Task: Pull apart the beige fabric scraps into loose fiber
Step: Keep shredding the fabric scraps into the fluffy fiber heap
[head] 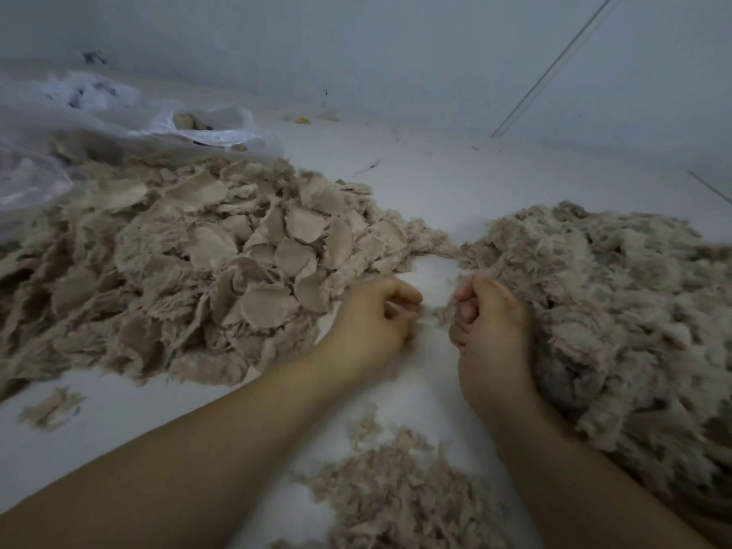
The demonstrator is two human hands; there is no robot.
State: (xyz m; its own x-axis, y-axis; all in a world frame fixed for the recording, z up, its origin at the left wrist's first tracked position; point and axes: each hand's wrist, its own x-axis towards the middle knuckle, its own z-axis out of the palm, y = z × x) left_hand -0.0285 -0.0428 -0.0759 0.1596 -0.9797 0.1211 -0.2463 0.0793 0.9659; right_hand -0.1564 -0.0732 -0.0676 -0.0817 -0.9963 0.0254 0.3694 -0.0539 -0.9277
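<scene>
A big heap of beige fabric scraps [206, 251], many of them rounded flat pieces, covers the left of the white surface. A fluffy mound of loose beige fiber [618, 311] lies at the right. Between the two heaps, my left hand [376, 322] has its fingers curled and pinches a thin wisp of beige fiber. My right hand [491, 330] grips a small tuft of the same fiber [445, 313] against the edge of the fluffy mound. The wisp stretches across the short gap between my hands.
A clear plastic bag [99, 124] with more scraps lies at the back left. A smaller patch of loose fiber [396, 489] sits near me between my forearms. A small stray scrap [51, 408] lies at the left front. The white surface [435, 184] runs back to a pale wall.
</scene>
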